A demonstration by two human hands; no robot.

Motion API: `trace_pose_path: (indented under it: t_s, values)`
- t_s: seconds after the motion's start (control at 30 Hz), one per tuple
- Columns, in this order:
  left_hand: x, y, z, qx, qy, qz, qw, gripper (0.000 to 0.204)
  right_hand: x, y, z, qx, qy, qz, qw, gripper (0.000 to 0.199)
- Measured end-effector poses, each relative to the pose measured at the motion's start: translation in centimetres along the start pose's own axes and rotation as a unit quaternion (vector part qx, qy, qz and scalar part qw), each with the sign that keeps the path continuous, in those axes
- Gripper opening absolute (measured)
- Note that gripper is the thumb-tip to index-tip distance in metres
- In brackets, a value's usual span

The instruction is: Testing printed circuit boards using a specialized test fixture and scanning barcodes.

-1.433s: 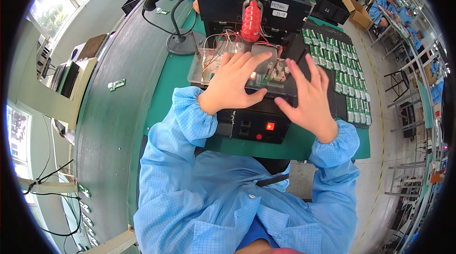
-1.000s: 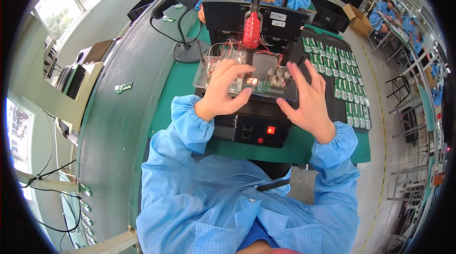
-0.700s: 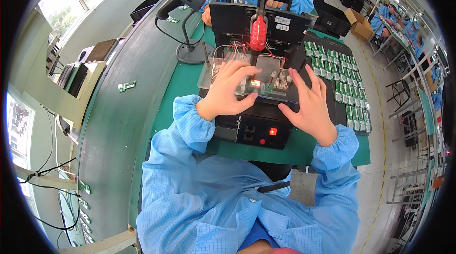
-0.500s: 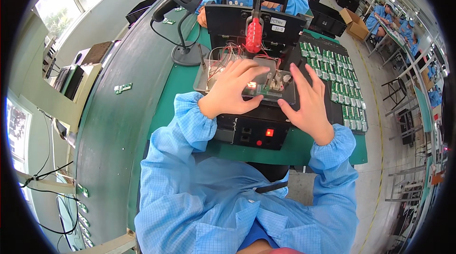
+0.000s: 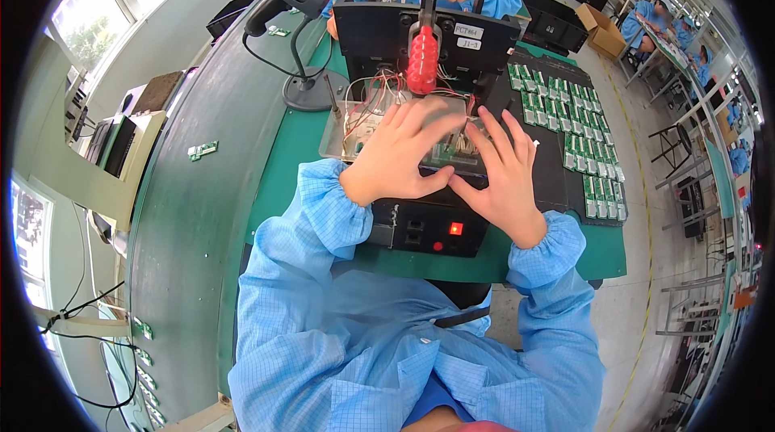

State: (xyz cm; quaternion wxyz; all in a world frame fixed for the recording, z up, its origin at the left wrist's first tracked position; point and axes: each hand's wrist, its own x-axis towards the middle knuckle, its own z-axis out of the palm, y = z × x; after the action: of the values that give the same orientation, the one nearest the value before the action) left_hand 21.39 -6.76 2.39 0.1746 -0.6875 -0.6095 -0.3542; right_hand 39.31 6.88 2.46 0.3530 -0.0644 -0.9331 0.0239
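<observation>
Nearest sat the black test fixture (image 5: 428, 226) on the green worktop (image 5: 282, 157). On its top, beneath the red lever handle (image 5: 422, 60), both hands lay fingers spread, gripping nothing: left hand (image 5: 400, 153) over the clear plate (image 5: 343, 133), right hand (image 5: 504, 174) beside.

A green-matted tabletop (image 5: 299, 149) is seen at the centre, edged by a darker grey band. Bright windows (image 5: 89, 20) are set at ten o'clock, and daylight is let in through them. A pale floor (image 5: 646, 214) with a yellow line is shown at three o'clock. Further workbenches (image 5: 678, 36) and stools are ranged at two o'clock.
</observation>
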Motion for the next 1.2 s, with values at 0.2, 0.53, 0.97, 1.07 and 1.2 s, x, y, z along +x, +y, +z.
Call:
trace_pose_path:
  t_s: [0.2, 0.53, 0.97, 1.07, 1.2]
  values:
    - [0.5, 0.1, -0.1, 0.001, -0.035, -0.019, 0.999, 0.061, -0.4, 0.4, 1.2, 0.043, 0.037, 0.020, 0.998, 0.069]
    - [0.5, 0.2, 0.1, 0.013, -0.061, -0.017, 0.998, 0.072, -0.9, 0.6, 3.1, 0.088, 0.055, 0.040, 0.994, 0.077]
    - [0.8, 0.0, 0.4, 0.015, -0.051, -0.007, 0.999, 0.070, -1.1, 0.8, 3.3, 0.099, 0.066, 0.044, 0.992, 0.070]
    - [0.9, 0.0, 0.4, 0.008, -0.029, -0.015, 0.999, 0.068, -1.1, 0.8, 3.3, 0.098, 0.071, 0.045, 0.992, 0.068]
    - [1.0, -0.6, 0.2, -0.025, -0.045, -0.004, 0.999, 0.067, -1.1, 0.8, 3.3, 0.103, 0.079, 0.044, 0.991, 0.066]
